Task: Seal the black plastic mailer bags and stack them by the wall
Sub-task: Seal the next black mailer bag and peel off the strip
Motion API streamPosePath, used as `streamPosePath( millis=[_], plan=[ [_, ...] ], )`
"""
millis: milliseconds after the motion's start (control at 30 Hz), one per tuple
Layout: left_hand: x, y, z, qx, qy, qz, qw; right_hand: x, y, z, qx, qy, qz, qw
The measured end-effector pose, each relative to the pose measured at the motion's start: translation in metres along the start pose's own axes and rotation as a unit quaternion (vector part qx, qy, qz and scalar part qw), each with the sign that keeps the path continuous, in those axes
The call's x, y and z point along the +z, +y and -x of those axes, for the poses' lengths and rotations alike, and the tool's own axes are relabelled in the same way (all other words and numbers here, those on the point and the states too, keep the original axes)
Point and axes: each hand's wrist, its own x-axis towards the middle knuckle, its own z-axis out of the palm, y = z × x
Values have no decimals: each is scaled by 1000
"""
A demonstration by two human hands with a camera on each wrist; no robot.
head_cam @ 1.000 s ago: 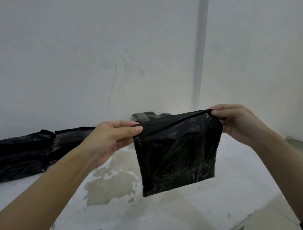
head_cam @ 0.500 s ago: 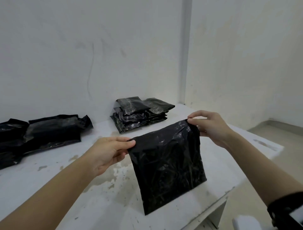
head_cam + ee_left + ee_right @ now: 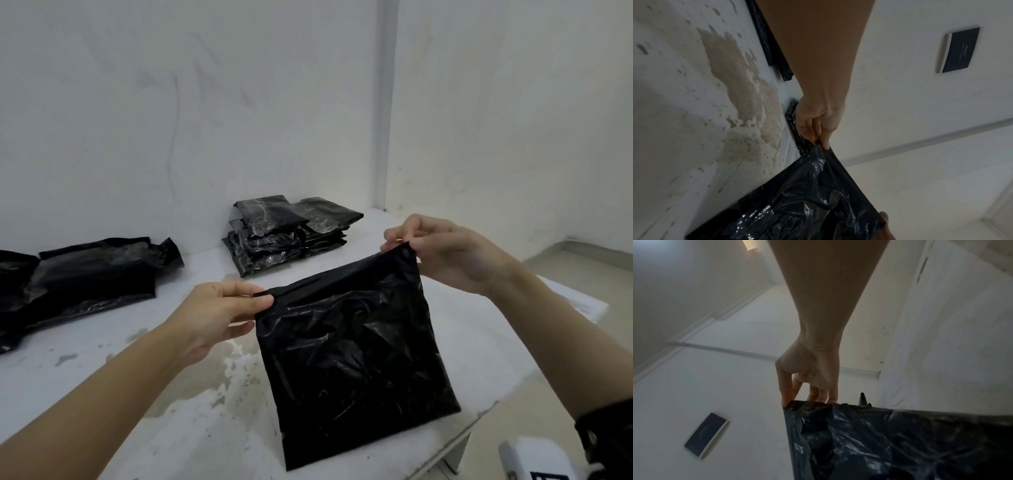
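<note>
I hold a black plastic mailer bag [image 3: 352,356] upright over the front of the white table [image 3: 102,359]. My left hand [image 3: 263,301] pinches its top left corner and my right hand [image 3: 407,245] pinches its top right corner, which sits higher. A folded strip runs along the bag's top edge. Whether its lower edge touches the tabletop I cannot tell. A stack of flat black mailer bags [image 3: 291,236] lies by the back wall, behind my hands. Both wrist views show the crinkled bag [image 3: 807,203] [image 3: 900,443] with fingers pinching a corner.
A loose pile of black bags [image 3: 92,274] lies at the table's left by the wall. The tabletop has worn, stained patches [image 3: 219,383]. The table's right edge [image 3: 479,421] is close under the bag. A white object [image 3: 534,459] sits at the bottom right.
The bag has come down and nearer the table's front edge, both hands still pinching its top corners. The head view has dropped, so the stack by the wall now shows.
</note>
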Motion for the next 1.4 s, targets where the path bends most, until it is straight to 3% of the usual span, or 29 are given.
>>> streamPosePath(
  millis=[67,167,300,500,667,867,1000,1133,1400],
  plan=[
    [0,-4,-2,-3,8,1,1000,-1,1,-3,11,38,75,996],
    [-3,-8,-5,-2,26,15,1000,-2,3,-7,34,151,261,953],
    [-1,-8,-7,1,22,32,999,2,9,-11,73,199,326,921],
    [10,-12,-9,-35,-27,66,997,13,26,-16,153,238,145,948],
    [18,-22,-14,-85,-56,63,993,20,36,-15,221,297,96,924],
    [24,-43,-23,-123,-29,93,988,31,60,-18,201,345,-11,917],
    [25,-49,-22,-147,-23,99,984,36,73,-18,202,391,-11,898],
    [27,-39,-17,-163,28,114,980,36,81,-22,195,384,-1,902],
    [45,-46,-16,-105,73,229,965,36,82,-23,182,384,-37,905]
  ],
)
